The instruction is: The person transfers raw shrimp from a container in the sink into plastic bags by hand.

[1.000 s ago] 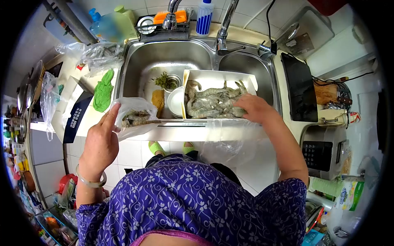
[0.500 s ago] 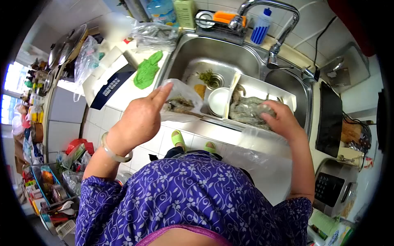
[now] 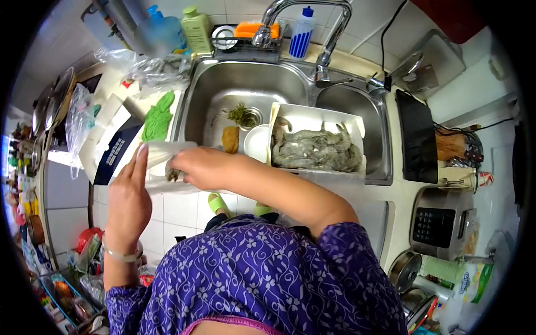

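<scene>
My left hand (image 3: 129, 192) grips the edge of a clear plastic bag (image 3: 167, 148), its fingers pressed together and pointing up. Across my body, my right hand (image 3: 204, 166) reaches into the bag's mouth with curled fingers. Grey shrimp (image 3: 172, 174) show at those fingertips; how many are there is hidden. A white box (image 3: 362, 125) rests over the sink's front and divider, with a heap of raw shrimp (image 3: 318, 148) inside.
The steel sink (image 3: 209, 72) holds green scraps (image 3: 239, 114), a brown sponge-like piece (image 3: 230, 139) and a white bowl (image 3: 255, 146). A faucet (image 3: 324, 67) arches over it. Left on the counter lie a green cloth (image 3: 158, 118) and a dark-blue and white carton (image 3: 114, 151).
My right hand has left the shrimp box and crossed leftward to the bag. My left hand, with the bag, sits further left in view. The camera view has shifted right.
</scene>
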Demonstrator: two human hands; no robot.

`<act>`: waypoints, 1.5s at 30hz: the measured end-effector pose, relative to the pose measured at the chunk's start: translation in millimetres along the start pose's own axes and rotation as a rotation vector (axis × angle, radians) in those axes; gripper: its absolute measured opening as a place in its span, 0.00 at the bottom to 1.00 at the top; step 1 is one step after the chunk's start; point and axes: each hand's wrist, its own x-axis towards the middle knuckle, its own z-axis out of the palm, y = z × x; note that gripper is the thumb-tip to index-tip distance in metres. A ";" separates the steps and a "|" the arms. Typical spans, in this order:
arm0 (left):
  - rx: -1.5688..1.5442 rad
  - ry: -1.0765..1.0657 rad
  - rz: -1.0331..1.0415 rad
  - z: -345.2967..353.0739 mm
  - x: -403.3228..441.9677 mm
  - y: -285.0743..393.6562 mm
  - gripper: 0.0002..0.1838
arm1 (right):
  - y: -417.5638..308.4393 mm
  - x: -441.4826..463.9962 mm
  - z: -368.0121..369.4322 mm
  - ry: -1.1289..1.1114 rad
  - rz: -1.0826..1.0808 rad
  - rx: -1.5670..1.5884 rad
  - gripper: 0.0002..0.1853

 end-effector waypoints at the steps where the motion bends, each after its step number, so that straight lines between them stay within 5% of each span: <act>1: -0.046 -0.005 -0.010 1.4 -3.8 -6.1 0.33 | -1.9 -23.5 -9.7 0.195 -0.116 0.034 0.17; 4: -0.173 -0.047 -0.078 0.0 -12.9 -12.3 0.36 | -3.5 -104.3 -82.3 0.128 0.538 0.282 0.18; 6: -0.218 -0.054 -0.104 3.5 -14.2 -14.3 0.38 | 34.0 -174.8 -110.1 0.461 0.871 -0.304 0.16; 8: -0.295 -0.019 -0.104 5.1 -16.1 -12.7 0.39 | 72.0 -225.1 -144.9 0.217 1.227 -0.597 0.18; 13: -0.323 -0.060 -0.109 3.5 -13.9 -3.2 0.40 | 103.5 -254.2 -134.4 0.039 1.288 -0.683 0.14; 16: -0.244 -0.042 -0.061 4.8 -9.0 -1.2 0.36 | 119.8 -278.5 -131.9 0.159 1.147 -0.683 0.13; 22: -0.231 -0.035 -0.085 8.7 -7.8 -0.5 0.36 | 19.6 -269.0 -180.4 0.388 0.921 -0.660 0.09; 24: -0.270 -0.062 -0.096 7.7 -7.2 -0.1 0.36 | -7.1 -250.0 -184.8 0.620 0.836 -0.352 0.10; 29: -0.265 -0.059 -0.051 5.0 -2.7 -5.3 0.35 | -35.4 -144.5 -112.5 0.644 0.530 0.309 0.07; 34: -0.206 -0.053 -0.001 3.5 -1.1 -5.3 0.34 | -13.1 -33.0 -5.4 0.444 -0.068 -0.145 0.07; 37: -0.208 -0.035 0.016 6.0 -4.1 -9.1 0.34 | -4.1 16.2 37.5 0.141 -0.031 -0.256 0.07; 38: -0.189 -0.012 0.040 8.0 -4.6 -10.0 0.35 | 3.0 25.1 54.8 0.147 0.120 -0.007 0.06; 39: -0.185 -0.016 0.028 5.8 -6.2 -10.0 0.35 | 26.6 34.9 75.7 0.102 -0.090 -0.257 0.06; 40: -0.197 -0.042 -0.038 4.9 -8.1 -11.1 0.36 | 22.3 36.3 75.6 0.039 0.063 -0.285 0.05; 43: -0.231 -0.020 -0.059 7.2 -17.7 -23.8 0.36 | 1.7 4.1 27.0 0.059 -0.045 -0.404 0.08; 45: -0.255 -0.027 -0.118 7.5 -21.9 -26.3 0.37 | -9.0 -48.7 -16.0 0.348 -0.138 -0.158 0.14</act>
